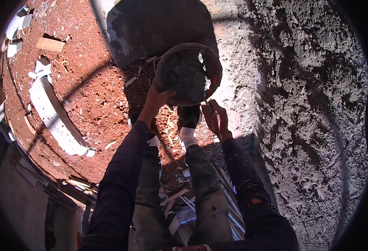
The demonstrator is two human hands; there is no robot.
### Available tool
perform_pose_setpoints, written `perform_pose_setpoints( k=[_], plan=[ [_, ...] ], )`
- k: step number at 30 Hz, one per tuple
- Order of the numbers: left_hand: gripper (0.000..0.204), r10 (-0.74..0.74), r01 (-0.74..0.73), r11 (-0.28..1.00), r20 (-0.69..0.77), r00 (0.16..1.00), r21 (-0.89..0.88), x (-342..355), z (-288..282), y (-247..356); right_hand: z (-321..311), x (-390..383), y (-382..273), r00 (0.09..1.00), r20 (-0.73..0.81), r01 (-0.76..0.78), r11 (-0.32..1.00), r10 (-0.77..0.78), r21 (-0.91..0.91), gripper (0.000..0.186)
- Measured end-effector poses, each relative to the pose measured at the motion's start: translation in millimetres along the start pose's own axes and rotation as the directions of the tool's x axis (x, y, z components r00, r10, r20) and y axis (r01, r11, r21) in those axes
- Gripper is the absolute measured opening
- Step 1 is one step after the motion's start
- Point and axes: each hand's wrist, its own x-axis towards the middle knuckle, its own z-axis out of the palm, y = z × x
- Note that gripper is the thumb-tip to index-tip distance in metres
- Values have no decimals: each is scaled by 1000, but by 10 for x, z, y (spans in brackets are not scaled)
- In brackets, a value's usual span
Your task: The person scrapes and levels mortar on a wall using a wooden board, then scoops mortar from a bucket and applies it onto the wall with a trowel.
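The left arm (123, 175) is stretched forward and inclines to the right; its wrist (147, 115) is bare, and the left grip (158, 99) is closed, the thumb (168, 94) pointing to the right. The right arm (246, 184) inclines to the left. The right grip (216, 119) has curled fingers (209, 117), near the left grip without touching it.

I have a round, dark bucket (215, 73) out in front of me, with its open top facing up at me. My left hand (156, 100) grips its near left edge, thumb over the rim. Inside is a lumpy, dark grey mix (183, 75). Sun makes bright spots on the bucket's right side, and the wall there looks a bit red. A thin, pale wire loop (155, 67) sticks out on the left.
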Motion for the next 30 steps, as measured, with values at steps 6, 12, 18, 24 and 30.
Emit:
perform_pose_setpoints(
  k=[6,12,18,24,30],
  plan=[
    [44,-102,121,984,142,985,-132,155,206,104,-95,-18,479,992,-127,-22,964,-13,-264,26],
    [38,-249,254,931,54,967,-261,-272,-254,280,-454,-571,-430,967,-179,126,949,-183,-290,26],
    [39,-172,151,951,-58,983,-270,-2105,-968,481,-777,-1590,-2496,946,107,322,928,-306,-186,22],
    [39,-155,58,951,-306,939,-303,-4016,-1627,1207,-638,-2675,-4366,481,413,706,621,-773,341,13],
    [37,-512,63,742,-505,694,-667,-5934,-2068,1205,-1600,-2426,-4342,512,317,252,492,-799,834,21]
  ],
)
